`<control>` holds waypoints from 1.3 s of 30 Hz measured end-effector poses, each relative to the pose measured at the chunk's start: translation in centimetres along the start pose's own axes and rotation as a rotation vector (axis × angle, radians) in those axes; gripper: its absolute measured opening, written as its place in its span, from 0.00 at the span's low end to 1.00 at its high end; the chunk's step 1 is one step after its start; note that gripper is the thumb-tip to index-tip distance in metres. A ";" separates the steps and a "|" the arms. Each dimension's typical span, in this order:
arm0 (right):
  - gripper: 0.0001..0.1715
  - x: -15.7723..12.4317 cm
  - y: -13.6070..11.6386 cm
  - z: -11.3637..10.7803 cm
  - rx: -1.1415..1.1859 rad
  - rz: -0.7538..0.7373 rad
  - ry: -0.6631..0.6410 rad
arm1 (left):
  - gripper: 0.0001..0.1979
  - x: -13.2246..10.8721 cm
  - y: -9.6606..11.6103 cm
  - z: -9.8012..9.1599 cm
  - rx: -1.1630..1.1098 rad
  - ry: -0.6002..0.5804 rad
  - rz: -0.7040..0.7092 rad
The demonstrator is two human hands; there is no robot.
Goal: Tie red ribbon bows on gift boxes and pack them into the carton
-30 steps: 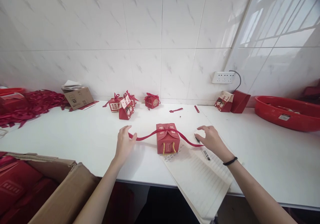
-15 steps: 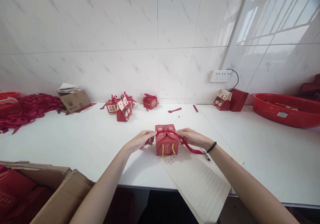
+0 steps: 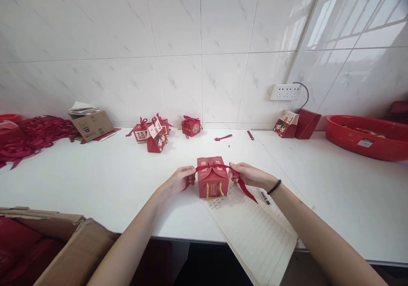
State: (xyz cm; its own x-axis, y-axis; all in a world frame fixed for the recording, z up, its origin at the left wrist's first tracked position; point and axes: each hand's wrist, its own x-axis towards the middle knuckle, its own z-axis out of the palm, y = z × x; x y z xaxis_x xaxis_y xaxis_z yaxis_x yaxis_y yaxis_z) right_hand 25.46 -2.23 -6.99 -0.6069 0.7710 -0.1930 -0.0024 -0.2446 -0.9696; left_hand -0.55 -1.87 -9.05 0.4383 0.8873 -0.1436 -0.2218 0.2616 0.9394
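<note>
A red gift box (image 3: 213, 184) with gold rope handles stands upright on the white table in front of me. Across its top runs a red ribbon (image 3: 245, 188), crossing at the middle of the closed flaps. At the box's left side my left hand (image 3: 183, 178) pinches one end of the ribbon. My right hand (image 3: 244, 173) grips the other part just off the right side, and a loose tail hangs from it over the paper. Both hands are closed, and the ribbon is stretched between them.
Lined paper (image 3: 255, 230) with a pen (image 3: 265, 197) lies beneath my right arm. Decorated boxes (image 3: 157, 139) stand by the wall. Heaped ribbons (image 3: 41, 133) and a cardboard carton (image 3: 92, 125) are at left, a red basin (image 3: 366, 137) at right, an open carton (image 3: 76, 243) near front left.
My right hand has moved slightly right, away from the box, drawing the ribbon outward. My left hand has shifted a little left. The view has tilted slightly.
</note>
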 end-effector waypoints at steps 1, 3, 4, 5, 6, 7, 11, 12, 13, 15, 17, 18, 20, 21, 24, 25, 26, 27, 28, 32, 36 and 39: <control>0.30 0.1 -0.1 0.1 0.012 -0.004 0.007 | 0.22 -0.1 0.1 0.1 -0.014 0.007 0.004; 0.28 0.2 -0.4 0.2 0.035 -0.037 0.039 | 0.22 -0.1 0.3 0.3 -0.038 0.023 0.013; 0.27 0.2 -0.6 0.3 0.041 -0.058 0.064 | 0.22 -0.2 0.4 0.4 -0.048 0.030 0.019; 0.25 0.3 -0.8 0.3 0.038 -0.084 0.094 | 0.21 -0.2 0.4 0.5 -0.057 0.037 0.026; 0.24 0.3 -1.0 0.3 0.019 -0.108 0.123 | 0.21 -0.2 0.5 0.6 -0.065 0.043 0.034; 0.23 0.3 -1.2 0.3 -0.018 -0.126 0.148 | 0.21 -0.2 0.5 0.7 -0.072 0.048 0.042; 0.22 0.1 -2.0 0.3 -0.237 -0.154 0.198 | 0.20 -0.2 0.6 0.9 -0.089 0.067 0.076; 0.23 0.0 -2.2 0.4 -0.278 -0.162 0.211 | 0.20 -0.2 0.6 0.9 -0.090 0.070 0.084; 0.24 -0.2 -2.4 0.5 -0.314 -0.174 0.230 | 0.21 -0.2 0.7 1.0 -0.091 0.072 0.091; 0.26 -0.5 -3.0 0.7 -0.391 -0.198 0.277 | 0.21 -0.3 0.8 1.0 -0.090 0.074 0.104; 0.25 -0.8 -3.6 1.0 -0.469 -0.203 0.320 | 0.21 -0.4 0.9 1.1 -0.085 0.069 0.112; 0.24 -1.0 -3.8 1.1 -0.504 -0.198 0.338 | 0.21 -0.4 0.9 1.1 -0.079 0.064 0.112; 0.21 -1.1 -4.2 1.1 -0.558 -0.174 0.359 | 0.21 -0.5 1.0 1.1 -0.062 0.051 0.106; 0.20 -1.2 -4.2 1.0 -0.581 -0.158 0.362 | 0.21 -0.5 0.9 1.1 -0.052 0.045 0.102; 0.18 -1.0 -3.8 0.5 -0.629 -0.096 0.338 | 0.22 -0.5 0.8 1.0 -0.017 0.029 0.089; 0.18 -0.9 -3.6 0.3 -0.642 -0.080 0.326 | 0.22 -0.4 0.7 0.9 -0.005 0.024 0.084; 0.18 -0.8 -3.3 0.1 -0.656 -0.070 0.317 | 0.22 -0.4 0.6 0.8 0.008 0.020 0.078; 0.19 -0.8 -3.0 -0.1 -0.670 -0.066 0.313 | 0.22 -0.3 0.5 0.6 0.020 0.017 0.072; 0.19 -0.7 -2.7 -0.2 -0.681 -0.067 0.314 | 0.22 -0.2 0.4 0.4 0.031 0.015 0.067; 0.20 -0.8 -2.0 -0.3 -0.678 -0.063 0.336 | 0.20 0.1 0.1 -0.7 0.074 -0.001 0.048; 0.18 -1.2 -2.2 -0.1 -0.680 -0.039 0.302 | 0.18 0.0 0.6 -1.0 0.106 -0.017 0.047; 0.16 -1.5 -3.0 0.2 -0.635 -0.059 0.251 | 0.18 -0.3 2.0 -0.3 0.119 -0.024 0.071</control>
State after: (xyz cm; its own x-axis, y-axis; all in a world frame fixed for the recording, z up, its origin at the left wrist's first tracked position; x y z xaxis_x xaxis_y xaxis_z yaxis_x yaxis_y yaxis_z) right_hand 26.27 -2.78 -3.74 -0.4172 0.9041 -0.0921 0.4830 0.1348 -0.8652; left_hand -1.38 -1.51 -7.25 0.4465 0.8921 -0.0692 -0.1491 0.1504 0.9773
